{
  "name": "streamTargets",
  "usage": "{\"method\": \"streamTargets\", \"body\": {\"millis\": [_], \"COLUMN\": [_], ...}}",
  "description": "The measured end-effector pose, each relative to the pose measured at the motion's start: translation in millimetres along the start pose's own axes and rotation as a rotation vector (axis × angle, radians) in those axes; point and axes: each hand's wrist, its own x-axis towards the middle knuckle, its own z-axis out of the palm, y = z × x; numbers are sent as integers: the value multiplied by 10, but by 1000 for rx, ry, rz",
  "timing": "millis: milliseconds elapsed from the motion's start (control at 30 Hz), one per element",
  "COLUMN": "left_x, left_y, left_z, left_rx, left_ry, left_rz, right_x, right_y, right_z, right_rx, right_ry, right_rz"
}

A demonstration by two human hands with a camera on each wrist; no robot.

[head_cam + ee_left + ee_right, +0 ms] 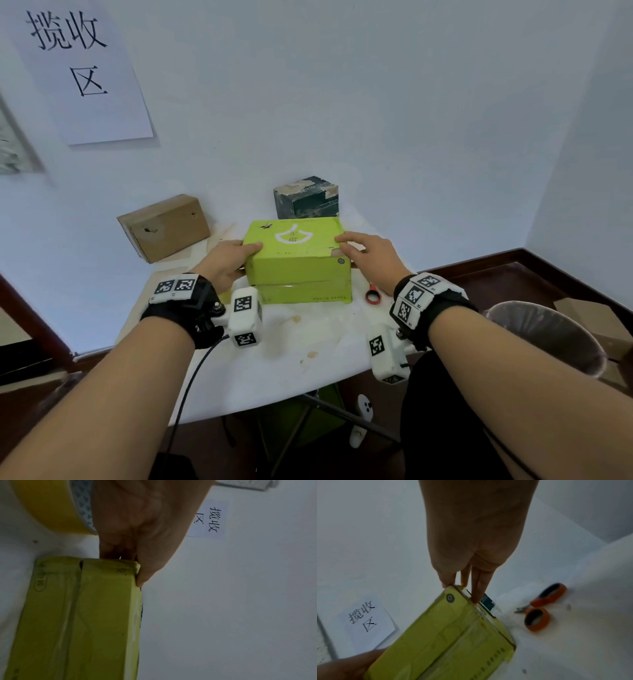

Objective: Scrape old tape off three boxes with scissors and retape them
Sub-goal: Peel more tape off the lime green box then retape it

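1. Head view: showed green box (298, 258) at centre of white table (308, 346), long axis running left to right, printed top face up, long side facing the wearer.
2. Left hand (227, 262) gripped the left end, thumb laid over the top edge, fingers hidden behind the end face.
3. Right hand (371, 255) held the right end; fingers (477, 588) extended straight down against the end face, thumb over the top corner.
4. Brown cardboard box (164, 226) stood back left by the wall; dark patterned box (306, 197) stood behind the green one.
5. Scissors (539, 609) lay right of the green box, orange handles visible, blades largely hidden; only one handle loop visible from the head.
6. Yellow tape roll (51, 505) lay beside the left hand, cropped by the frame edge.
7. Left wrist view: blurred; print on the box unreadable.
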Motion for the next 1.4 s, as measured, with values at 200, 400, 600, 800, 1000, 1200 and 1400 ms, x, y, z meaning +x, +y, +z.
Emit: {"method": "streamTargets", "body": {"millis": [200,400,600,800,1000,1200,1400], "left_x": [-73,-172,-163,-100,-125,-121,-89], "left_y": [23,114,91,96,173,225,243], "left_z": [-49,-103,-207,-202,-203,-184,-127], "left_rx": [-156,-96,240,753,881,926,987], "left_ry": [-23,34,23,210,309,201,145], "left_rz": [179,279,410,585,687,635,616], "right_x": [212,230,191,142,131,136,203], "right_y": [-151,-301,-272,-250,-233,-189,-14], "right_z": [-29,15,125,180,159,193,68], "right_rx": [198,164,148,137,123,18,-82], "right_ry": [60,126,116,103,111,56,135], "right_rz": [183,95,76,80,75,175,254]}}
